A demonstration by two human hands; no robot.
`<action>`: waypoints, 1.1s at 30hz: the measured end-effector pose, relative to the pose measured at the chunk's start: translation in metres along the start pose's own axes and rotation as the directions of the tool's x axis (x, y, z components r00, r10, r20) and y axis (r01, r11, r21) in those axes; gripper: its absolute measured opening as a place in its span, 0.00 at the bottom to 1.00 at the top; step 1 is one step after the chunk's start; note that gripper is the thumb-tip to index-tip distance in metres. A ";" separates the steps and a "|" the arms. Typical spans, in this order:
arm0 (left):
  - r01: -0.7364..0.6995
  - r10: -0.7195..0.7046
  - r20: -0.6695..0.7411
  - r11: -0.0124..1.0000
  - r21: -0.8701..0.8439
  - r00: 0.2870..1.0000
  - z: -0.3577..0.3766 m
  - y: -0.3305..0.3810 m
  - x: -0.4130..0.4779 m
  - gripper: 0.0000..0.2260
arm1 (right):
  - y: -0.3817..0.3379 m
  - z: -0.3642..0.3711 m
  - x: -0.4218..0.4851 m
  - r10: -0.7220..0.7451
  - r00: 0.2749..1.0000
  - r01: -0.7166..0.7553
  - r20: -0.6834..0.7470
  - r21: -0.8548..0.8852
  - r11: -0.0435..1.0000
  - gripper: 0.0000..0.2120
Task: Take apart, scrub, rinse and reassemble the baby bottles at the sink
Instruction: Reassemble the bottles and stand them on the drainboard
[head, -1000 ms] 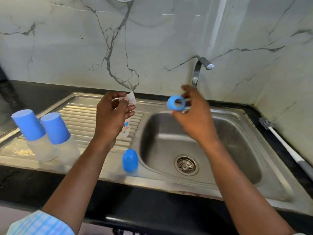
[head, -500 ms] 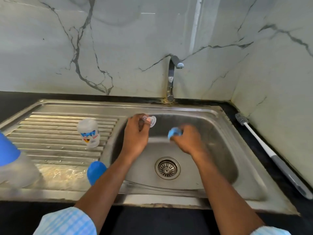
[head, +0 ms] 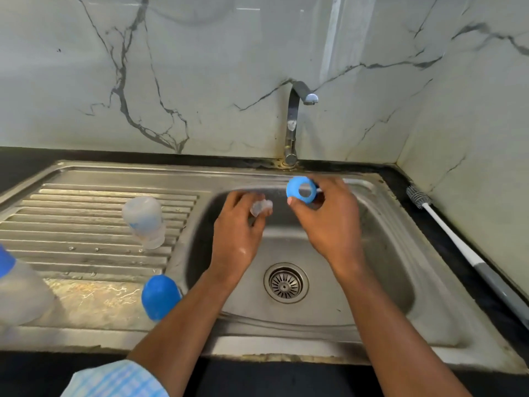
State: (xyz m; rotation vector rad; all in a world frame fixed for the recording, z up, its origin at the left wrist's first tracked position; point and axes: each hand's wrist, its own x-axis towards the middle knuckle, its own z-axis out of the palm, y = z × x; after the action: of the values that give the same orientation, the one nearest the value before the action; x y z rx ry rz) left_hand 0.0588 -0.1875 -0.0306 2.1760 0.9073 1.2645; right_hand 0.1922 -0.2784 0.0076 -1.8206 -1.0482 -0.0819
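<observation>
Over the steel sink basin, my left hand pinches a clear silicone teat. My right hand grips a blue screw ring with its hole facing me, just right of the teat. An open bottle body with a blue print stands on the ribbed drainboard. A blue dome cap sits near the basin's front left corner. At the left edge stands a capped bottle, partly cut off.
A chrome tap rises behind the basin, with no water running. A bottle brush with a white and grey handle lies on the black counter at the right. The drain sits in the basin floor. Marble walls close the back and right.
Both hands have lifted a little over the basin. The blue ring has turned so its hole faces me. The view has shifted slightly left.
</observation>
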 end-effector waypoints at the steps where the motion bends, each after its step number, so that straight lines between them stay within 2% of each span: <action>1: 0.049 -0.049 0.032 0.999 -0.022 0.998 0.001 -0.001 0.000 0.10 | -0.006 -0.003 0.000 -0.024 1.000 0.023 0.013 0.068 0.997 0.22; 3: 0.203 -0.183 0.140 0.969 -0.139 0.973 0.004 -0.002 -0.001 0.11 | -0.012 -0.004 -0.005 0.004 0.987 -0.026 0.163 0.130 0.991 0.29; 6: 0.293 -0.236 0.209 0.904 -0.311 0.949 0.006 0.004 -0.004 0.12 | -0.009 0.002 -0.014 -0.012 0.961 -0.020 0.276 0.114 0.993 0.28; 10: 0.363 -0.280 0.235 0.791 -0.492 0.931 0.000 0.013 -0.009 0.13 | -0.011 0.004 -0.015 -0.041 0.955 0.009 0.294 0.110 0.994 0.25; 15: 0.389 -0.296 0.252 0.715 -0.581 0.921 0.000 0.015 -0.010 0.16 | -0.008 0.003 -0.014 -0.027 0.962 -0.011 0.270 0.136 0.991 0.21; 18: 0.421 -0.336 0.256 0.679 -0.601 0.906 0.001 0.013 -0.007 0.25 | -0.003 0.002 -0.011 -0.021 0.961 -0.014 0.277 0.123 0.992 0.18; 21: 0.405 -0.286 0.287 0.675 -0.617 0.914 0.002 0.012 -0.006 0.29 | 0.000 0.003 -0.011 -0.022 0.959 -0.011 0.283 0.115 0.993 0.20; 24: 0.375 -0.215 0.322 0.705 -0.602 0.922 0.002 0.013 -0.009 0.30 | 0.000 0.003 -0.011 -0.046 0.951 0.014 0.305 0.106 0.994 0.19; 28: 0.254 -0.111 0.306 0.840 -0.480 0.945 0.003 0.007 -0.009 0.29 | -0.001 0.003 -0.013 -0.086 0.944 0.075 0.317 0.047 0.996 0.11; 31: 0.138 -0.055 0.277 0.948 -0.287 0.959 0.004 0.005 -0.010 0.21 | -0.003 0.000 -0.013 -0.099 0.945 0.140 0.313 -0.112 0.984 0.08; 33: 0.084 -0.034 0.267 0.981 -0.177 0.963 0.003 0.007 -0.010 0.16 | -0.008 -0.002 -0.013 -0.117 0.938 0.212 0.328 -0.271 0.939 0.09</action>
State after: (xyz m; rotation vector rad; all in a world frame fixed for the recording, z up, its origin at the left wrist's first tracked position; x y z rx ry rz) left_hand 0.0601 -0.2002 -0.0333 2.0881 0.7101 0.9607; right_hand 0.1791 -0.2871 0.0085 -2.0607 -1.4783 -0.0652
